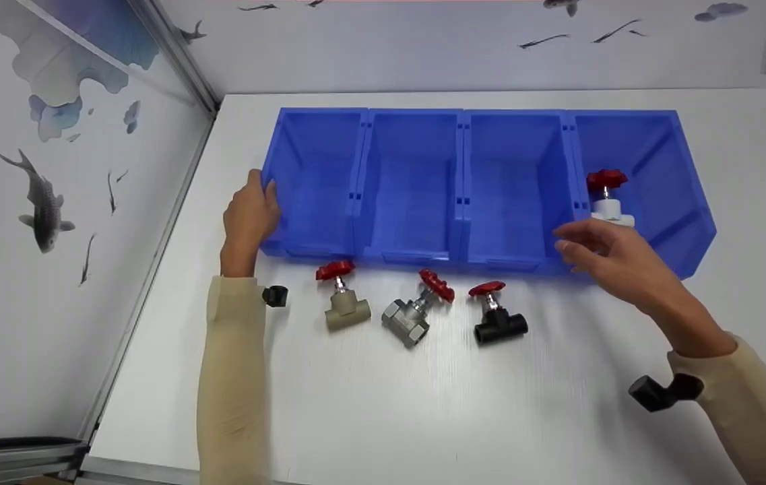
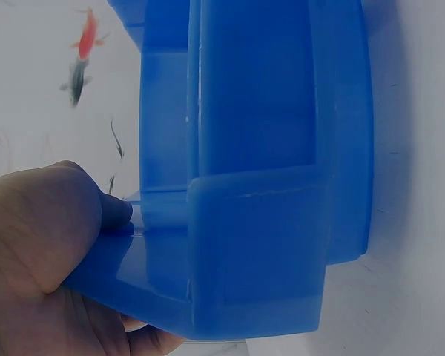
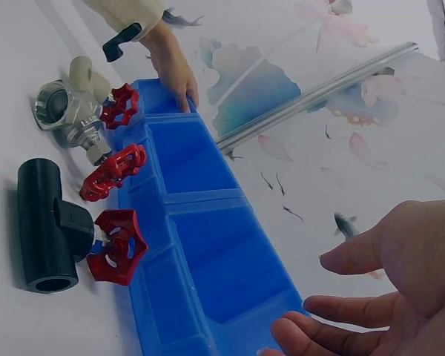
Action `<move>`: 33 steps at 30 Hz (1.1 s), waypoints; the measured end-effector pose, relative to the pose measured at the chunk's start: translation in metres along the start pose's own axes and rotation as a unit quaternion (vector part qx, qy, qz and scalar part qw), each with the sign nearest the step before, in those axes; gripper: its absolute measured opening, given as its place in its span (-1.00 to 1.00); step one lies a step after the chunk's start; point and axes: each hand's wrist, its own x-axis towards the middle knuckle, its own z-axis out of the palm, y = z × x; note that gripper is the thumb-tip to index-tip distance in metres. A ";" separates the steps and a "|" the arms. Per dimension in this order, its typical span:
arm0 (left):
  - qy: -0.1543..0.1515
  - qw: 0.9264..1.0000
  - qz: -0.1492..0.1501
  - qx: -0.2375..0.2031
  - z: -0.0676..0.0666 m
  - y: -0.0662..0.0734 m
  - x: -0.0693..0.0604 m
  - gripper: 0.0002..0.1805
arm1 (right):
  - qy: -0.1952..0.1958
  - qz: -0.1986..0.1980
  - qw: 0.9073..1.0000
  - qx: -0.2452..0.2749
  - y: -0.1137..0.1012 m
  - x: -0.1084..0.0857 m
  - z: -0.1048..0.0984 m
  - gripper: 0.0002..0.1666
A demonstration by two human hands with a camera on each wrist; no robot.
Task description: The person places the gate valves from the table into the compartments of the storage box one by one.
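Note:
My left hand (image 1: 250,210) grips the left side wall of a row of joined blue bins (image 1: 411,257), thumb over the rim. The left wrist view also shows the hand (image 2: 44,237) around the bin edge. My right hand (image 1: 615,259), holding nothing, is by the divider of the two right bins, thumb and fingers apart. A white valve with a red handwheel (image 1: 606,180) stands in the rightmost bin, partly hidden by that hand. In front of the bins lie a beige valve (image 1: 347,310), a silver metal valve (image 1: 407,320) and a black valve (image 1: 500,327), each with a red handwheel.
The bins stand on a white table (image 1: 383,404). A white panel with painted fish (image 1: 46,202) rises at the left, and another panel (image 1: 423,47) runs along the back. Metal framing (image 1: 184,57) joins them at the corner.

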 end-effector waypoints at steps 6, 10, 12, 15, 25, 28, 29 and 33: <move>-0.002 1.000 -0.003 -0.001 0.000 0.000 -0.001 -0.54 | -0.023 0.005 0.999 0.023 0.003 0.000 0.010 -0.47; -0.005 1.000 -0.006 -0.003 0.000 0.000 0.000 -0.54 | -0.040 0.009 0.999 0.023 0.007 0.002 0.019 -0.47; -0.007 1.000 -0.006 -0.003 -0.001 0.000 -0.001 -0.54 | -0.048 0.009 0.999 0.023 0.010 0.004 0.024 -0.48; -0.007 1.000 -0.007 -0.003 -0.001 0.000 -0.001 -0.54 | -0.056 0.007 0.998 0.031 0.013 0.006 0.030 -0.49; -0.004 1.000 -0.006 -0.003 0.000 0.000 0.000 -0.56 | -0.091 0.015 0.995 0.048 0.020 0.006 0.047 -0.54; -0.001 1.000 -0.003 -0.004 0.000 0.000 0.000 -0.56 | -0.102 0.017 0.994 0.045 0.021 0.005 0.051 -0.54; 0.000 1.000 -0.002 -0.004 0.000 0.000 0.000 -0.57 | -0.105 0.018 0.993 0.046 0.021 0.006 0.052 -0.54; -0.002 1.000 -0.003 -0.005 0.000 0.000 -0.001 -0.56 | -0.116 0.012 0.992 0.056 0.022 0.007 0.059 -0.57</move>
